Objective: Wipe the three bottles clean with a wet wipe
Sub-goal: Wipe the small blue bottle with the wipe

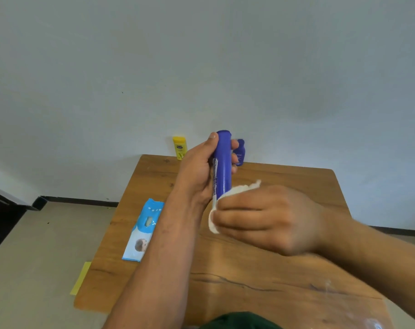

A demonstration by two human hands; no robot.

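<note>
While the tall blue bottle (223, 162) is held roughly upright above the wooden worktop (272, 281), its lower end is wrapped in a white wet wipe (237, 189). The bottle is gripped by the left hand (199, 172). The thumb is laid up its near side towards the top, and the fingertips (235, 144) are curled round the far side, where they show past its right edge. The wipe is bunched in the right hand (268, 219), whose fingers are curled over it and pressed against the bottle. One fold of the wipe sticks out above the knuckles and another is seen below the fingertips. The bottle's bottom end is hidden by the wipe, and the right hand is slightly blurred.

A yellow bottle (179, 147) is stood upright at the far edge of the worktop, close to the wall and left of the held bottle. A small blue bottle (239, 153) is stood at the same far edge, partly covered by the tall bottle and the left fingers. The two standing bottles are well apart.

A light-blue and white pack of wipes (142, 231) is laid flat near the worktop's left edge, partly hidden by the left forearm. A yellow sheet (81, 277) is seen beside that edge, lower down; whether it lies on the floor (35, 257) cannot be told.
</note>
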